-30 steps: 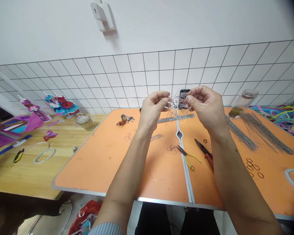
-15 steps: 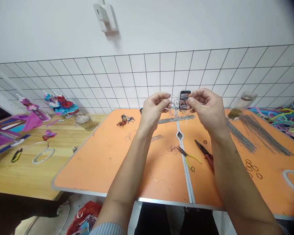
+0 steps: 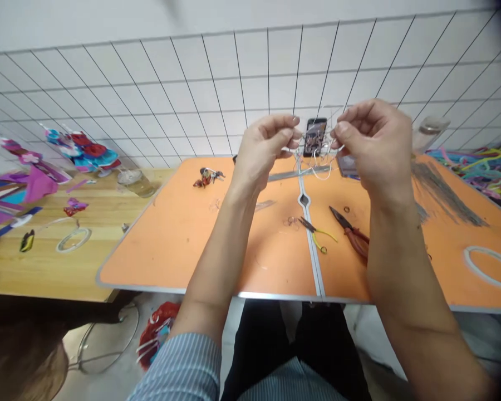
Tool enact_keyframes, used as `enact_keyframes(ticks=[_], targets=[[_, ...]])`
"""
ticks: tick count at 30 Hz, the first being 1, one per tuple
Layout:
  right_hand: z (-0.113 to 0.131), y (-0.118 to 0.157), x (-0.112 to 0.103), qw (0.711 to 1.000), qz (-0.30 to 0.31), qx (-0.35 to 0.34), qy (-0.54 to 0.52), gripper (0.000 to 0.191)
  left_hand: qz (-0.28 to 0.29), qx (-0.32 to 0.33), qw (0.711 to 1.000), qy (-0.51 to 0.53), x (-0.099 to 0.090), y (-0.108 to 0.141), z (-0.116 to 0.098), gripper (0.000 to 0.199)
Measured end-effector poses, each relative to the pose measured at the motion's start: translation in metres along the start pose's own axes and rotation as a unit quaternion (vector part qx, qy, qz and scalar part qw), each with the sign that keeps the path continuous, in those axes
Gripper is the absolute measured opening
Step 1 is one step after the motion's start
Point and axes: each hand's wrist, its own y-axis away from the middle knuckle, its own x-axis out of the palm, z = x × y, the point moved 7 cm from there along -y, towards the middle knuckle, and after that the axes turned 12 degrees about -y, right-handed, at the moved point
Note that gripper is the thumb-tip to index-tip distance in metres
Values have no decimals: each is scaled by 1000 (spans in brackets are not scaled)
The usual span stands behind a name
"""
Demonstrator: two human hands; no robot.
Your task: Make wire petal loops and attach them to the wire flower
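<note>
The left hand (image 3: 259, 150) has its fingers closed, seemingly pinching a thin wire tangle (image 3: 316, 153) held above the orange worktop (image 3: 150, 250); the right hand (image 3: 376, 145) pinches the far side; they seem to be spreading it; further handling would call for light, even tension.
</note>
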Motion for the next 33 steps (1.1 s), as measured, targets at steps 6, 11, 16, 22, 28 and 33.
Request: enact_keyframes(ticks=[6,11,16,22,28,33], targets=[[-15,6,-11,998,0,29,60,18,19,-18,998,-52,13,9,6,16],[-37,19,-31,996,-3,21,86,14,4,-37,986,-163,-3,33,45,17],[-85,23,-72,987,-28,79,134,16,71,-62,877,-470,-32,90,101,13],[-135,25,-99,943,-25,127,305,9,197,-120,769,-596,-25,128,147,14],[-139,30,-109,901,17,166,401,20,220,-85,761,-605,-13,132,158,16],[-101,40,-144,903,-32,145,404,24,141,-69,839,-521,-31,133,160,12]])
